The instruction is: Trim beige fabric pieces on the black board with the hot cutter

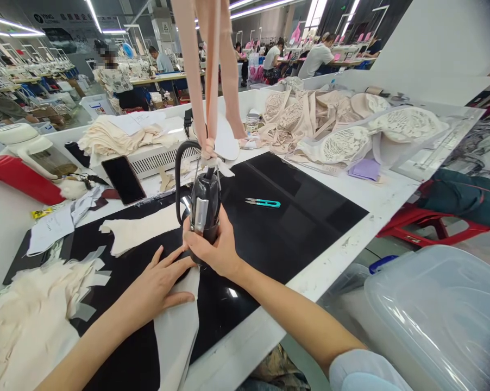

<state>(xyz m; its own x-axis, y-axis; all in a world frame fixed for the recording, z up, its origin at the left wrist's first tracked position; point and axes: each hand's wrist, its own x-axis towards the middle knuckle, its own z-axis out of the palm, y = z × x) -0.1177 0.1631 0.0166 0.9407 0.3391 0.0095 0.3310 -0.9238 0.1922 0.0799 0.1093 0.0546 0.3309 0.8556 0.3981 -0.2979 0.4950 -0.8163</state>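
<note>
Centrally, a black handheld cutter [204,209], hung from pinkish straps [212,70], is being gripped by the right hand [214,250], fingers closed round its base above the black mat [310,212]. A pale fabric strip [175,320] is being pressed flat by the left hand [157,288], fingers spread and open. Judging by this, the cloth is best being kept taut, fingertips clear. Teal snips [263,202] are lying beyond on the desk [375,193].

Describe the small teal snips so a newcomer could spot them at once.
Find the black mat on the white table. The snips lie alone on it, right of the tool gripped by the right hand. They are the only teal thing there.
</note>
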